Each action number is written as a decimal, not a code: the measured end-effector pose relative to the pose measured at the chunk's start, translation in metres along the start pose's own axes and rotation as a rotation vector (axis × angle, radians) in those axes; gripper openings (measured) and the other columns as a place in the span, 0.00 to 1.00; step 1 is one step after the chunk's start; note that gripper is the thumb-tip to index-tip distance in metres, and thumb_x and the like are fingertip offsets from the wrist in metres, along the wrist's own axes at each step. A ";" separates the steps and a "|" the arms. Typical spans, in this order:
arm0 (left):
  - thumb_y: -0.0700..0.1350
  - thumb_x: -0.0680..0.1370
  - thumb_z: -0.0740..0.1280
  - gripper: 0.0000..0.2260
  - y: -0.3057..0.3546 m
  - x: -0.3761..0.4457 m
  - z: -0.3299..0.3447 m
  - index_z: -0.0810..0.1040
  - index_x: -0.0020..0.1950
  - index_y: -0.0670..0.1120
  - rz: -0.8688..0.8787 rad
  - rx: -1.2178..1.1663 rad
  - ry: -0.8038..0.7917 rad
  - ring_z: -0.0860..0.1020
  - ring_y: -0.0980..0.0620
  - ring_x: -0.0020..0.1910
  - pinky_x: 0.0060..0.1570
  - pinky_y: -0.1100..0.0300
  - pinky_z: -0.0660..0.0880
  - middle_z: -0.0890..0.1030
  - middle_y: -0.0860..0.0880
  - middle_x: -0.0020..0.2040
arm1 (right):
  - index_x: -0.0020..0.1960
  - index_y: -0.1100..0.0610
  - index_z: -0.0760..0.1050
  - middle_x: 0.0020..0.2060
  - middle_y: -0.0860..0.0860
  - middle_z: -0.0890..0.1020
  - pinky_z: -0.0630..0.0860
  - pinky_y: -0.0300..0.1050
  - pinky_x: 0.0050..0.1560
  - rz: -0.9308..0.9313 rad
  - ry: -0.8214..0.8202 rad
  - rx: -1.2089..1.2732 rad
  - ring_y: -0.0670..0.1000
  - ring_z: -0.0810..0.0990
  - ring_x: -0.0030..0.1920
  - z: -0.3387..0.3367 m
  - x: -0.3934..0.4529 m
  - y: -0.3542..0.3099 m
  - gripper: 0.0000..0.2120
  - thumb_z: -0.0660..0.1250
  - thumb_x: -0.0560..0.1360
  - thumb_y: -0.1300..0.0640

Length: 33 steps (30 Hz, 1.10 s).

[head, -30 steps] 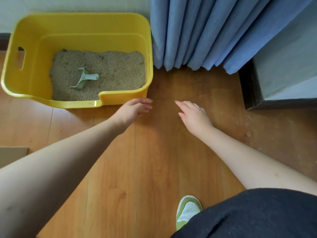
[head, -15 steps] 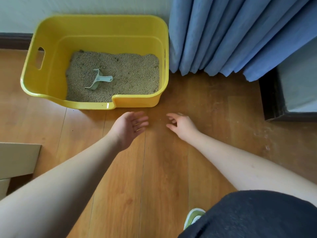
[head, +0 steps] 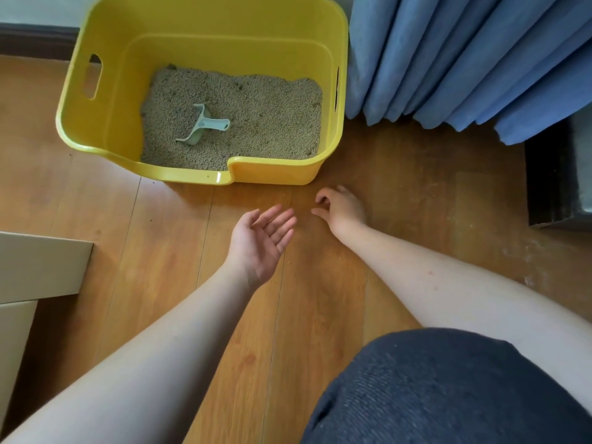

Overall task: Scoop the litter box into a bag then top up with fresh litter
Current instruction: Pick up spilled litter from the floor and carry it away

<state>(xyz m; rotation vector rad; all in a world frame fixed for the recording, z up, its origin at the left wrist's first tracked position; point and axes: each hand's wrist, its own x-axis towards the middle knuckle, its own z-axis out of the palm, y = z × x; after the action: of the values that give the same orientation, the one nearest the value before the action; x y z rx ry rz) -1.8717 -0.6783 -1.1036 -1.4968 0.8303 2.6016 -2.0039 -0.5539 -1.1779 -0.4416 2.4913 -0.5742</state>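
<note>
A: What's nearest?

B: A dark-clothed knee (head: 448, 389) at the bottom right, and both bare forearms reaching forward over the wood floor (head: 320, 315). A cardboard box (head: 35, 267) sits at the left edge.

A: And the hands?

B: The left hand (head: 259, 241) is turned palm up, fingers straight and relaxed, holding nothing. The right hand (head: 341, 209) is down at the floor just beyond it, fingers curled with thumb and fingertips drawn close. Whether they pinch anything, I cannot tell; a few tiny specks lie on the boards nearby.

A: Where's the box?

B: The yellow litter box (head: 105, 100) stands just past the hands, against the wall. Litter (head: 272, 116) covers its bottom, and a pale green scoop (head: 200, 125) lies on the litter, left of middle, untouched.

A: Further right?

B: A blue curtain (head: 464, 59) hangs beside the box, with a dark cabinet (head: 551, 174) at the far right.
</note>
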 end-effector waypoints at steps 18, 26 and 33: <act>0.49 0.83 0.50 0.21 -0.002 -0.001 -0.023 0.74 0.68 0.41 0.004 0.019 0.035 0.80 0.44 0.61 0.68 0.50 0.71 0.82 0.41 0.60 | 0.53 0.48 0.78 0.50 0.46 0.77 0.68 0.41 0.44 -0.020 0.051 0.007 0.47 0.74 0.48 -0.002 -0.003 -0.008 0.07 0.68 0.75 0.50; 0.49 0.83 0.50 0.22 0.006 -0.004 -0.029 0.75 0.68 0.41 0.002 0.018 0.045 0.79 0.44 0.61 0.68 0.50 0.70 0.82 0.41 0.60 | 0.48 0.49 0.78 0.52 0.47 0.76 0.74 0.44 0.43 -0.012 0.035 -0.036 0.49 0.76 0.48 -0.005 -0.005 -0.017 0.04 0.66 0.77 0.51; 0.50 0.84 0.50 0.22 0.006 0.002 -0.022 0.74 0.65 0.38 -0.006 -0.035 0.045 0.80 0.43 0.58 0.62 0.51 0.75 0.82 0.38 0.57 | 0.46 0.53 0.78 0.47 0.50 0.78 0.71 0.49 0.50 -0.435 0.069 0.136 0.53 0.75 0.49 -0.001 -0.056 -0.063 0.02 0.67 0.75 0.55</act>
<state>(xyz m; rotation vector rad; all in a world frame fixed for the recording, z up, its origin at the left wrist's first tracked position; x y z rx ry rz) -1.8564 -0.6941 -1.1111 -1.5694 0.7869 2.6013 -1.9480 -0.5844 -1.1227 -0.9330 2.4073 -0.9346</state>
